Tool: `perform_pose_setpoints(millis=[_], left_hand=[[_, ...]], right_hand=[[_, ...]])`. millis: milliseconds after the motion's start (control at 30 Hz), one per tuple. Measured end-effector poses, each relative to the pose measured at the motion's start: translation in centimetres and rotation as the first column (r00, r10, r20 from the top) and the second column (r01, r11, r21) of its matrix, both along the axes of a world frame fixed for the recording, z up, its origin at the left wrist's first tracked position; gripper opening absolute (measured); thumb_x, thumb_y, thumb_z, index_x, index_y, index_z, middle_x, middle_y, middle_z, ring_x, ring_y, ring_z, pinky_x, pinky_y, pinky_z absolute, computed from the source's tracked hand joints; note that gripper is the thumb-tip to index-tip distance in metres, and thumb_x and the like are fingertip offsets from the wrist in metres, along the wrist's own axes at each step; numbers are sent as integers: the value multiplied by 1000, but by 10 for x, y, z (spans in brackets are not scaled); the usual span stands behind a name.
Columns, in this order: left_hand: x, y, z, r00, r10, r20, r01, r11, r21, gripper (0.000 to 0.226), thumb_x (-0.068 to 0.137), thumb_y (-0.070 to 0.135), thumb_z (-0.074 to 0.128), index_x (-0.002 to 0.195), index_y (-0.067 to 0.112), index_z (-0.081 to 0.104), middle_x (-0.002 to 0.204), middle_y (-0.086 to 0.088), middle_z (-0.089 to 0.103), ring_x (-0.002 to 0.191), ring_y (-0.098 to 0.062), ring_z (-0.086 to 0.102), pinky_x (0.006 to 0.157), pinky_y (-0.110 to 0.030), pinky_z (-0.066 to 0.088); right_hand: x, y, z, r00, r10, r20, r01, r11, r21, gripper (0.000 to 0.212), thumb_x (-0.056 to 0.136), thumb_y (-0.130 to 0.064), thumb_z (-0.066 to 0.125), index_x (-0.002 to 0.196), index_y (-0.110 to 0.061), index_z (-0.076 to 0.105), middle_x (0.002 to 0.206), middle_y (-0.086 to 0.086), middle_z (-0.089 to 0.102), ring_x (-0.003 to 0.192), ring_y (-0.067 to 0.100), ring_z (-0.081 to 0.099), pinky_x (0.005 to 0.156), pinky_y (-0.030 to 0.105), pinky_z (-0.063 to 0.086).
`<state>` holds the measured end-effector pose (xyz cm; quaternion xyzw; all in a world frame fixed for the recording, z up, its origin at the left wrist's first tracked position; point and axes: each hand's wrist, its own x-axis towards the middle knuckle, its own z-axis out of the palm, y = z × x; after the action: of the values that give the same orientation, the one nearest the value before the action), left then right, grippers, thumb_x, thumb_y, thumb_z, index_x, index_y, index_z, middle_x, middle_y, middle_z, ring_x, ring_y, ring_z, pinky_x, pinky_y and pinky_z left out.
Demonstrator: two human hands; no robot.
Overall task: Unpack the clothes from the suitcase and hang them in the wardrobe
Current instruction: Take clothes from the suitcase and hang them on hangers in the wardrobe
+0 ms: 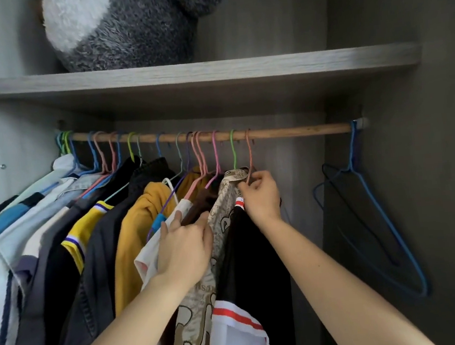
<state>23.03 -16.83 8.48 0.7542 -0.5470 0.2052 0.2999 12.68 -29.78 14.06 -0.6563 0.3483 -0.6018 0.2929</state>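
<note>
Head view: the beige printed shirt point(199, 315) carries large outlined letters, of which only a "C" is legible. It hangs straight down from the wooden rod point(286, 132), touching a black garment point(246, 254) on a salmon hanger point(249, 153). The left hand point(183, 247), arm reaching up, curls its fingers round the shirt's shoulder. The right hand point(261, 197) pinches the hanger's neck.
</note>
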Motion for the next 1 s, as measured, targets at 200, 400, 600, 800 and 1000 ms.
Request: perform_pose_setpoints(millis=[200,400,600,800,1000], left_hand=[[18,66,-48,988,-153,11,151,954,-260,50,97,38,28,137,22,52,148,9,40,140,-7,29,110,-18,25],[57,172,-110,976,147,-158,-171,973,-152,43,97,21,43,139,13,50,150,0,40,138,-16,35,108,-26,28],[65,335,-202,775,468,-425,-476,874,94,47,84,19,40,123,4,61,135,-17,53,126,-33,48,104,-40,39],[39,482,-285,489,733,-472,-658,666,352,36,90,10,52,126,11,58,143,-7,45,134,-27,34,107,-37,32],[21,587,-351,163,859,-485,-745,430,511,36,93,14,46,127,14,57,139,-2,47,131,-21,36,100,-35,39]], right_hand=[[7,72,-7,998,57,33,-36,885,-463,11,81,-8,61,85,-16,54,94,-6,46,86,16,52,76,26,41],[54,158,-69,941,214,-261,-332,721,-608,4,78,-7,56,82,-6,57,89,6,52,85,21,50,71,30,42],[98,263,-201,645,408,-646,-684,686,-249,6,86,-8,58,92,-6,57,98,4,48,92,24,51,76,36,44],[121,370,-305,222,489,-843,-802,583,127,19,87,-18,58,102,-6,60,111,9,51,102,28,54,84,33,42],[151,453,-392,-148,504,-851,-806,436,399,29,90,-29,58,110,-8,56,108,2,42,111,25,50,89,31,38]])
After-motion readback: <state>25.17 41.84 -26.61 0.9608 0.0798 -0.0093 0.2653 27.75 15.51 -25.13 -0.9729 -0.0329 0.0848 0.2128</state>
